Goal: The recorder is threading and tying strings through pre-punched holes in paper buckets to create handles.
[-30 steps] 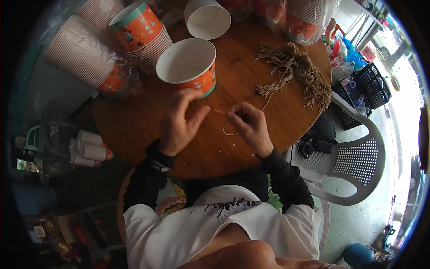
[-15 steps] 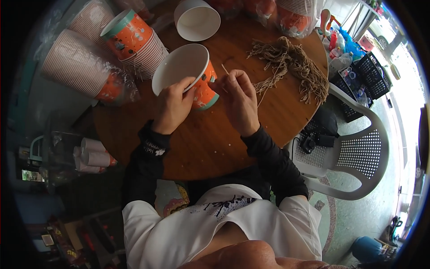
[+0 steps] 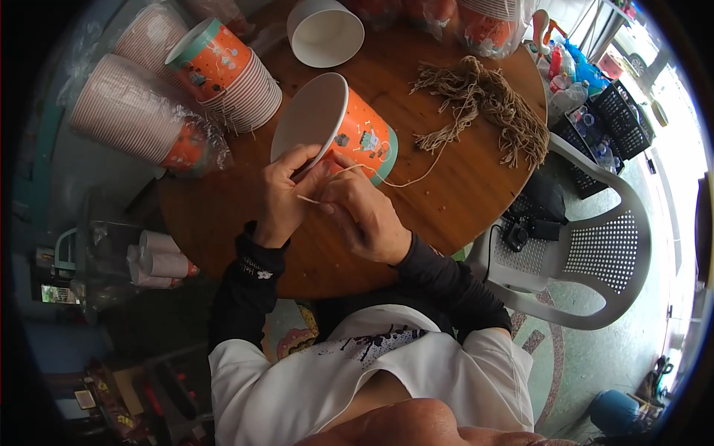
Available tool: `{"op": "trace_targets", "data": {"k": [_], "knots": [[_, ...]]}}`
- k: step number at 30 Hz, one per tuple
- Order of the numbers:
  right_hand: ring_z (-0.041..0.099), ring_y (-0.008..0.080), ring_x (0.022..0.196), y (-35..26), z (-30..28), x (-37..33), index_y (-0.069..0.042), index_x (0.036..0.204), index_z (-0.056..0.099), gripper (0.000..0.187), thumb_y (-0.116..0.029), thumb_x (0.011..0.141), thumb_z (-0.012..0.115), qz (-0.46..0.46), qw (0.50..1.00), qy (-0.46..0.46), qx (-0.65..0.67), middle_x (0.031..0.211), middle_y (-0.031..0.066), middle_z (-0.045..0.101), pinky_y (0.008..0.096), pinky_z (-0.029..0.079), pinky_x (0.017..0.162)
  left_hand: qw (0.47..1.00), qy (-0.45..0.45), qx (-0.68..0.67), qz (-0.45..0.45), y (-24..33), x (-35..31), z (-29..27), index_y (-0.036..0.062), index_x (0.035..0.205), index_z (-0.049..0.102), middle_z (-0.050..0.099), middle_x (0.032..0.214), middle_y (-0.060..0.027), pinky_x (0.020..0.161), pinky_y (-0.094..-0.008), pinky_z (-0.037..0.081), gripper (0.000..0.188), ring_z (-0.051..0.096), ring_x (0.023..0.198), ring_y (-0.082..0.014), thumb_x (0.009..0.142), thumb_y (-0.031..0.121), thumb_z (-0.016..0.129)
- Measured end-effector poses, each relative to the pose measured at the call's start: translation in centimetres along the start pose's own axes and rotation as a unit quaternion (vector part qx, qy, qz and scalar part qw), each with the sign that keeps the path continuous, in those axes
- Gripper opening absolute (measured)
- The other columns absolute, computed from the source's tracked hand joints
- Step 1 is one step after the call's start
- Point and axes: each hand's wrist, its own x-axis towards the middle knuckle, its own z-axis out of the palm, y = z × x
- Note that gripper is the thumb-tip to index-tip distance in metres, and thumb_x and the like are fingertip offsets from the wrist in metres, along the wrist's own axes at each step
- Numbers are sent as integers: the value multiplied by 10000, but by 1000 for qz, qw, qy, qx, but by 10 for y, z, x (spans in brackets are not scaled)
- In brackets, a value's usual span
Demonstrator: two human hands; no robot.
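Note:
An orange paper bucket (image 3: 349,126) with a white inside lies tipped on the round wooden table (image 3: 461,193), its mouth turned to the left. My left hand (image 3: 286,197) grips the near rim of the bucket. My right hand (image 3: 364,215) is beside it, pinching a thin tan string (image 3: 416,178) at the rim. The string runs across the table toward a pile of tan strings (image 3: 483,100) at the far right.
Stacks of orange paper buckets (image 3: 230,70) and wrapped stacks (image 3: 137,123) lie at the left. A white empty bucket (image 3: 325,31) stands at the far edge. A white plastic chair (image 3: 595,260) is on the right, black crates (image 3: 613,123) beyond it.
The bucket was tipped from upright onto its side and drawn closer to me. Both hands moved from the table top to its rim, carrying the string.

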Motion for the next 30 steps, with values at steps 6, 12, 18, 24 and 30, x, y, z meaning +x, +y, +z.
{"op": "trace_targets", "data": {"k": [6,12,18,24,30], "knots": [[553,340,851,-2,-3,-2,-32,917,516,141,6,842,628,-3,999,-19,-36,844,127,529,540,308,1109,1000,-4,-8,-16,-1,-2,1,-14,1047,666,666,915,-59,678,-249,516,162,631,782,-106,889,19,654],[612,279,875,-3,-6,0,-51,980,540,182,50,841,599,-2,997,-43,-65,889,71,594,536,314,1109,995,9,83,51,6,-2,6,-20,1065,656,670,965,-105,701,-288,536,188,666,816,-193,879,10,651],[613,289,874,-8,-15,2,-42,960,533,157,49,845,589,10,998,-26,-59,885,89,594,503,372,1080,985,-44,113,125,7,-2,3,-20,1164,623,643,1067,-139,785,-344,537,290,654,946,-287,875,-29,602],[623,313,815,-7,-27,10,-22,946,521,146,58,840,583,42,997,-37,-59,856,116,598,445,492,931,981,-92,119,119,12,2,-5,-16,1209,605,616,1091,-143,804,-350,541,344,642,976,-294,867,-52,585],[573,115,690,16,-40,3,-40,970,494,35,-62,979,519,203,965,4,165,794,39,584,251,466,610,973,-119,134,146,11,4,-4,-17,1131,617,612,1034,-123,756,-332,541,297,651,911,-265,840,-75,601]]}}
